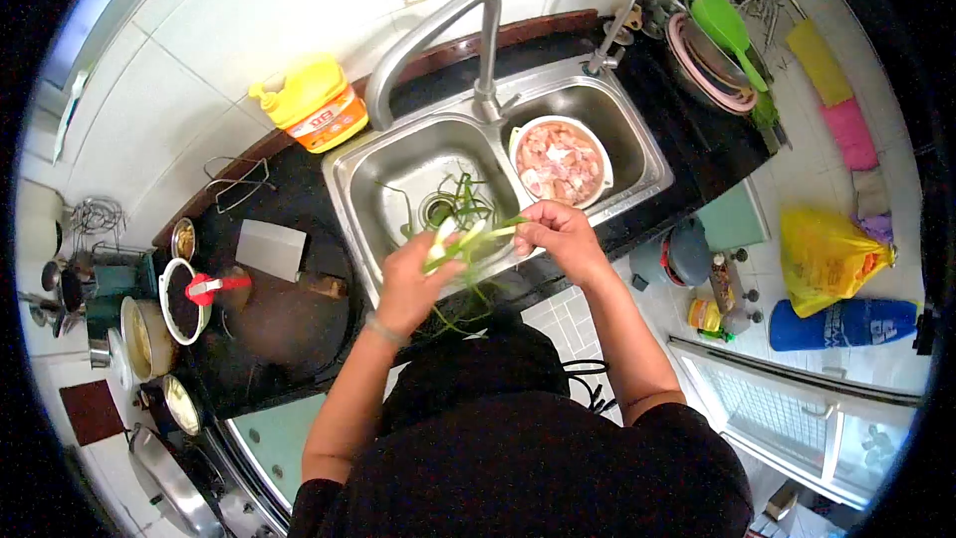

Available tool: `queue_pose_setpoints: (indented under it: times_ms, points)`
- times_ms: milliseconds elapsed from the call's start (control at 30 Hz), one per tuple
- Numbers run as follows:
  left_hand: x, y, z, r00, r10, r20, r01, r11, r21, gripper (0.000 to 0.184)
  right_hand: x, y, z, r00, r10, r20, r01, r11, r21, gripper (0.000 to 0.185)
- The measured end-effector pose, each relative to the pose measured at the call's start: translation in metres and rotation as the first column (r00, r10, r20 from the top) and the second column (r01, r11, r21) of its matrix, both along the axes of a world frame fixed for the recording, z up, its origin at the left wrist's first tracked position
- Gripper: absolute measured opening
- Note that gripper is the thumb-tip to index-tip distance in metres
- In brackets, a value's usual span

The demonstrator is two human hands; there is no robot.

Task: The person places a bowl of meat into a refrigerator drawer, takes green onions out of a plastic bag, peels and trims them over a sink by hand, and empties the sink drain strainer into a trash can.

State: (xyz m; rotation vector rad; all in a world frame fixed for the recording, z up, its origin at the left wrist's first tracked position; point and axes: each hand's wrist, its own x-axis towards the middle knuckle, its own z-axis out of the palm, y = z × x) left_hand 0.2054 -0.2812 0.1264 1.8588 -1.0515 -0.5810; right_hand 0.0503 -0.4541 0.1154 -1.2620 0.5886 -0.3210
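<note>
My left hand (413, 284) is closed around a small bunch of green onions (468, 242), held above the front edge of the left sink basin (373, 184). The thumb and fingers of my right hand (566, 237) pinch the bunch at its right end. Pale stalks show between the two hands, and thin green leaves hang down below them. Loose green strands (463, 201) lie around the drain in the same basin. In the right basin sits a white bowl (606, 164) full of raw meat pieces (561, 157), just beyond my right hand.
A tall faucet (488, 45) arches over the left basin. To the left, a cleaver (272, 249) lies on a round dark board (289, 319). A yellow jug (314, 112) stands behind the sink. Stacked basins (687, 65) and a green ladle (722, 20) are at the right.
</note>
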Motion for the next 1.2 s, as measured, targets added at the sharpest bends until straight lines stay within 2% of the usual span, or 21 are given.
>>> queue_pose_setpoints:
  times_ms: [100,167,200,267,300,333,400,467,533,667,700,733,800,867,900,933,1000,1133,1200]
  points:
    - [0.005,-0.004,-0.007,0.997,0.010,-0.071,-0.007,0.999,0.042,0.030,0.019,0.007,0.011,0.997,0.050,0.052,-0.050,0.999,-0.011,0.011]
    - [0.009,-0.001,-0.006,0.959,0.020,-0.282,-0.016,1.000,0.015,0.026,0.030,0.010,0.015,0.997,0.046,0.061,-0.050,0.996,0.075,0.013]
    - [0.011,0.002,-0.007,0.960,0.020,-0.280,-0.016,1.000,0.017,0.026,0.035,0.010,0.016,0.997,0.045,0.064,-0.049,0.996,0.076,0.013]
    - [0.019,0.011,-0.008,0.939,-0.008,-0.345,0.027,0.998,0.052,0.023,0.045,0.008,0.017,0.993,-0.007,0.117,0.008,1.000,-0.010,0.015]
    - [0.023,0.018,-0.013,0.921,0.038,-0.388,-0.002,0.996,0.092,0.023,0.050,0.004,0.014,0.976,-0.083,0.201,0.072,0.996,0.059,0.017]
    - [0.025,0.025,-0.014,0.871,0.134,-0.472,-0.087,0.989,0.120,0.023,0.052,-0.003,0.016,0.969,-0.138,0.203,0.130,0.990,0.051,0.017]
    - [0.031,0.035,-0.019,0.746,0.183,-0.641,-0.192,0.980,0.057,0.023,0.057,-0.011,0.014,0.963,-0.203,0.178,0.206,0.978,0.002,0.016]
    - [0.035,0.043,-0.017,0.698,0.205,-0.686,-0.243,0.969,0.043,0.024,0.061,-0.009,0.011,0.969,-0.187,0.159,0.192,0.981,-0.011,0.017]
    - [0.037,0.047,-0.013,0.646,0.220,-0.731,-0.294,0.955,0.027,0.024,0.064,0.000,0.000,0.998,-0.038,0.049,0.046,0.982,-0.185,0.017]
    - [0.036,0.045,-0.006,0.585,0.164,-0.794,-0.310,0.950,-0.032,0.024,0.085,0.038,-0.022,0.954,0.298,0.023,-0.290,0.941,-0.176,0.020]
    - [0.035,0.043,-0.005,0.596,0.147,-0.789,-0.289,0.957,-0.039,0.024,0.088,0.049,-0.015,0.937,0.342,-0.070,-0.349,0.917,-0.193,0.021]
    - [0.034,0.042,-0.004,0.607,0.130,-0.784,-0.266,0.963,-0.047,0.023,0.093,0.058,-0.021,0.930,0.361,0.073,-0.322,0.892,-0.317,0.020]
    - [0.034,0.044,-0.006,0.612,0.141,-0.778,-0.283,0.958,-0.049,0.022,0.099,0.062,-0.016,0.923,0.385,-0.002,-0.380,0.910,-0.165,0.017]
    - [0.034,0.047,0.000,0.642,0.170,-0.748,-0.270,0.963,-0.014,0.022,0.105,0.055,-0.029,0.981,0.195,0.015,-0.176,0.915,-0.363,0.015]
    - [0.036,0.052,-0.002,0.649,0.196,-0.735,-0.285,0.959,0.005,0.022,0.106,0.047,-0.024,0.997,0.069,0.028,-0.052,0.912,-0.406,0.016]
    - [0.039,0.058,-0.007,0.650,0.199,-0.734,-0.287,0.958,0.005,0.022,0.107,0.036,-0.025,0.997,0.072,0.031,-0.053,0.913,-0.405,0.016]
    - [0.042,0.068,-0.014,0.640,0.251,-0.726,-0.332,0.943,0.034,0.022,0.109,0.014,-0.034,0.989,-0.148,0.016,0.146,0.937,-0.318,0.017]
    - [0.043,0.074,-0.015,0.656,0.239,-0.716,-0.352,0.936,-0.010,0.020,0.109,-0.008,-0.065,0.974,-0.221,-0.043,0.184,0.892,-0.413,0.017]
    - [0.044,0.074,-0.013,0.660,0.241,-0.712,-0.349,0.937,-0.006,0.020,0.108,-0.017,-0.072,0.943,-0.240,-0.230,0.052,0.790,-0.611,0.018]
